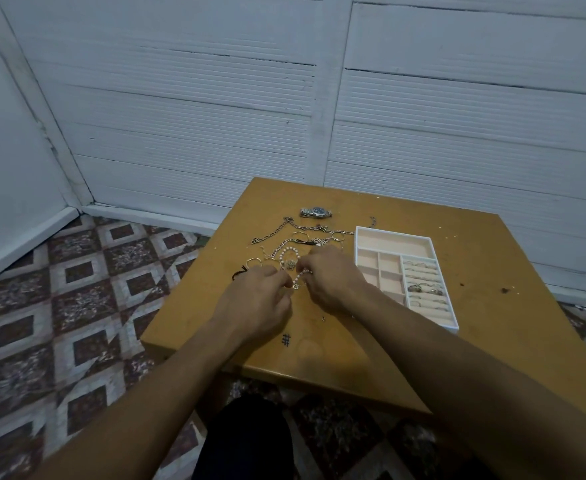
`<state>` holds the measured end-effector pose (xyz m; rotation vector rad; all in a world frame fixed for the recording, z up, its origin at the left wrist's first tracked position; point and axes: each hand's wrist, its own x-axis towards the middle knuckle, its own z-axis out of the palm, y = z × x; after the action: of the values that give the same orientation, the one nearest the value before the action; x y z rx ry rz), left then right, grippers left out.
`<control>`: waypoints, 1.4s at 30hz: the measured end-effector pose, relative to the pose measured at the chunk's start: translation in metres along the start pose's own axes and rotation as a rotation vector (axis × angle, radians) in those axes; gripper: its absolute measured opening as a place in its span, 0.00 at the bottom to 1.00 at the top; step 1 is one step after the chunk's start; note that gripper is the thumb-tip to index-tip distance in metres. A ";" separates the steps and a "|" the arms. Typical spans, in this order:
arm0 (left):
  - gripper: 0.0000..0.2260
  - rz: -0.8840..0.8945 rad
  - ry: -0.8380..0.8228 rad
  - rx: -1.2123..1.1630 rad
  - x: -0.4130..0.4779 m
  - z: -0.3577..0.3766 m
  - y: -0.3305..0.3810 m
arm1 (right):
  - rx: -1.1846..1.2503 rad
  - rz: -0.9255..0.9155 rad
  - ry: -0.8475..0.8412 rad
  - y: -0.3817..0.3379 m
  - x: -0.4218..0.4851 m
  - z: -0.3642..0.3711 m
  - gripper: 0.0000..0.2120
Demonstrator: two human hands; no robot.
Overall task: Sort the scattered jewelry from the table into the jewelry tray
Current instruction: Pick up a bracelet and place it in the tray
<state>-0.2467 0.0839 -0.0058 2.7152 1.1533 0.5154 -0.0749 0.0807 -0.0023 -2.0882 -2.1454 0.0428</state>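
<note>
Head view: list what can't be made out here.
- Pearl bracelet: partly covered by the left hand and right hand; the grip itself is hidden.
- Rings in the tray: too small to count.
- Watch dial: too small to read.
- Chains: tangled, number unclear.

White slatted wall panels (215, 98), patterned tiled floor (59, 289), worn wooden table (492, 323), dim light

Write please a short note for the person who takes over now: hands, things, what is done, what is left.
Hands: left hand and right hand both pinch a pearl bracelet over the table.
Things: tray right of the pile; watch at the far side; chains between.
Done: rings sit in the tray's ring rolls.
Left: bracelet, chains, watch and loose rings; the other tray compartments look empty.
</note>
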 end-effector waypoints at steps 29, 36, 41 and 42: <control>0.16 -0.501 0.176 -1.032 0.023 0.002 0.021 | 0.919 0.106 0.028 0.001 -0.025 -0.059 0.03; 0.11 -0.743 0.107 -1.577 0.024 0.011 0.045 | 1.187 0.194 0.066 0.006 -0.045 -0.081 0.05; 0.16 -0.795 -0.023 -1.981 0.020 0.017 0.070 | 0.907 0.111 0.048 0.016 -0.056 -0.090 0.08; 0.17 -0.807 -0.048 -2.030 0.019 0.017 0.075 | 0.824 0.094 0.047 0.018 -0.057 -0.091 0.09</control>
<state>-0.1775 0.0454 0.0031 0.4919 0.6972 0.7473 -0.0443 0.0168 0.0808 -1.6482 -1.5840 0.7374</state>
